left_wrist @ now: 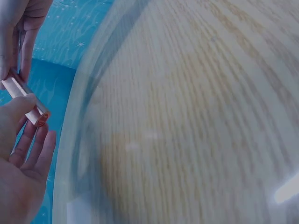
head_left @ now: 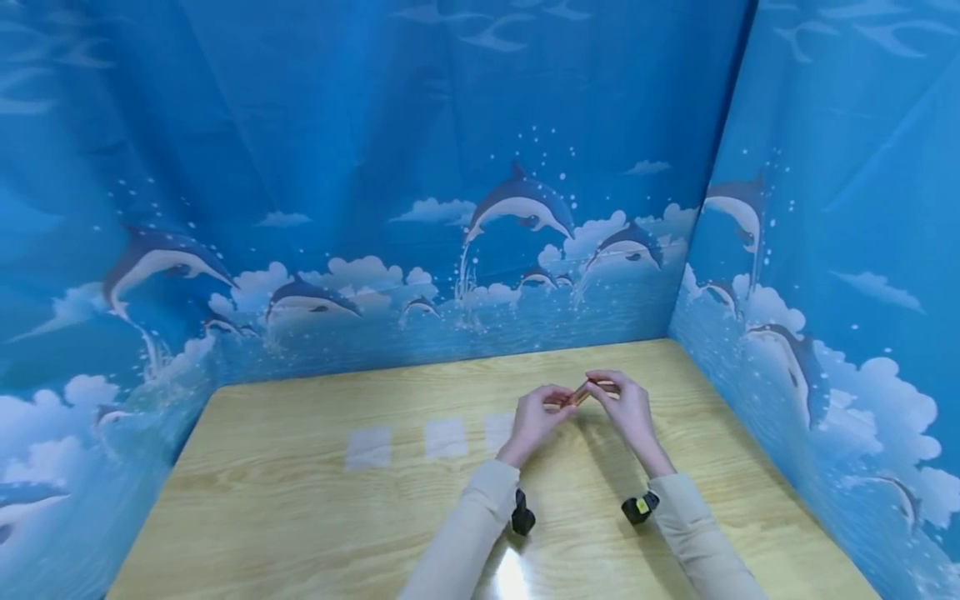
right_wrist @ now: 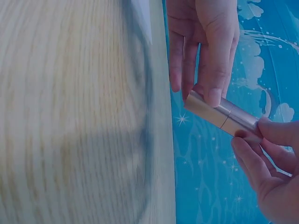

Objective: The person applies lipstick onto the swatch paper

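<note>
Both hands hold one lipstick tube (head_left: 580,393) above the right part of the table. The tube is a shiny rose-gold cylinder with a seam around its middle, plain in the right wrist view, where it slants down to the right (right_wrist: 212,112). My left hand (head_left: 542,417) pinches one end between thumb and fingers. At the opposite end, the thumb and fingertips of my right hand (head_left: 626,408) grip the tube. In the left wrist view the round end face of the tube (left_wrist: 41,116) points toward the camera, past the left fingers.
Three pale square sheets lie in a row on the wooden table (head_left: 262,517): a left one (head_left: 368,447), a middle one (head_left: 446,437) and a right one (head_left: 497,429) partly behind the left hand. Blue dolphin-print curtains (head_left: 360,167) stand along the table's back and right sides.
</note>
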The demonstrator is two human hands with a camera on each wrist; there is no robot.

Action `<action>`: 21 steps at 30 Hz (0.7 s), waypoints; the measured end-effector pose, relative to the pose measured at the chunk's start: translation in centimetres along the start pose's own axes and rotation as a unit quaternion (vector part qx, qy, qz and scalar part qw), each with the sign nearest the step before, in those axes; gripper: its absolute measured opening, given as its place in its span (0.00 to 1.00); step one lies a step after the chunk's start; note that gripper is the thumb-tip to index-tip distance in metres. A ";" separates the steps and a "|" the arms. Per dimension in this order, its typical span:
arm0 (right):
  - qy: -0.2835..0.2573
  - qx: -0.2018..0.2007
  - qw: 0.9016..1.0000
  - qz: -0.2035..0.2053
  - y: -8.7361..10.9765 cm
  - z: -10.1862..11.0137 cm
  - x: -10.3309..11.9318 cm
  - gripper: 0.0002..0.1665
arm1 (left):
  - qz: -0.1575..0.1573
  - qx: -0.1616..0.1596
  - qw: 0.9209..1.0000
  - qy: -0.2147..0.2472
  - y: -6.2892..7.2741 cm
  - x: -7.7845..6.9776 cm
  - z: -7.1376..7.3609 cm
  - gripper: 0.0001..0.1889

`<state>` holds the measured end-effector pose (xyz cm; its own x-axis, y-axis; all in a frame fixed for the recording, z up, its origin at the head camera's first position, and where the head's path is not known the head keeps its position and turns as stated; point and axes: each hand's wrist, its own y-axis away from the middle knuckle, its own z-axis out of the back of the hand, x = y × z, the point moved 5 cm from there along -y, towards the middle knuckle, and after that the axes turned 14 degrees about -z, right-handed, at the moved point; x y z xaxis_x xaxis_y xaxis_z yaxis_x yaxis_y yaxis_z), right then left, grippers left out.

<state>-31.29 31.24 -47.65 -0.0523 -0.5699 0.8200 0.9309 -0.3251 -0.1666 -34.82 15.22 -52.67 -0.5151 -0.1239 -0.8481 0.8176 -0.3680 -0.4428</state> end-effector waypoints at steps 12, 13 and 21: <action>-0.043 0.031 0.998 -0.018 1.4 -0.8 0.5 0.15 | -0.005 0.007 1.000 0.019 1.1 -0.5 2.5 0.12; -0.049 0.035 0.998 -0.018 1.6 -0.9 0.6 0.15 | -0.007 0.007 1.000 0.020 1.2 -0.6 2.7 0.12; -0.074 0.059 0.995 -0.027 2.6 -1.6 1.2 0.16 | -0.007 0.005 1.000 0.020 1.9 -1.3 4.6 0.11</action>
<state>-29.55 28.49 -47.94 -0.0574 -0.4342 0.8990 0.9644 -0.2569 -0.0626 -33.72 10.48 -51.06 -0.5149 -0.0813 -0.8534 0.8081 -0.3781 -0.4516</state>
